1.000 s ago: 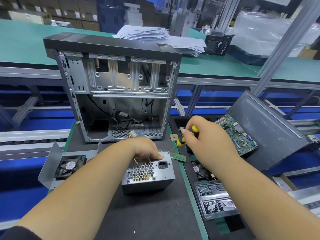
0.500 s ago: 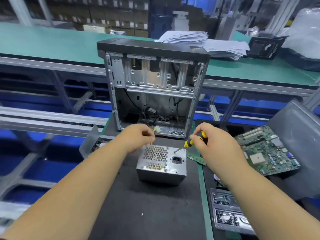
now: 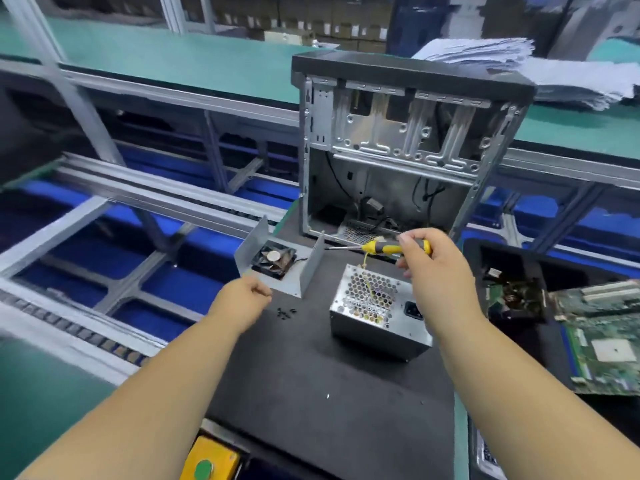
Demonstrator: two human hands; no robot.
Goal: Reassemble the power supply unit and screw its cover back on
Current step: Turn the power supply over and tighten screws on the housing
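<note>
Power supply unit, a grey sheet-metal box with a honeycomb vent grille and a black mains socket on its facing side, sits on the black work mat toward the mat's right edge, in front of the open silver computer case that stands upright at the mat's far edge. In the head view, the right hand is raised above the unit, its fingers curled round the yellow-and-black handle of a screwdriver whose metal shaft lies level and points left; half a second ago that hand held the tool's tip down at the top of the unit. The left hand has left the unit's top, where it rested before, and now hovers over the mat near its left edge with fingers loosely curled; whether it pinches anything is not clear. Just right of its fingertips a few small black screws lie scattered on the mat. Beyond them, at the far-left part of the mat, stands the bent grey metal cover with a black fan lying in it, apart from the unit. A green circuit board lies on a tray to the right of the mat.
</note>
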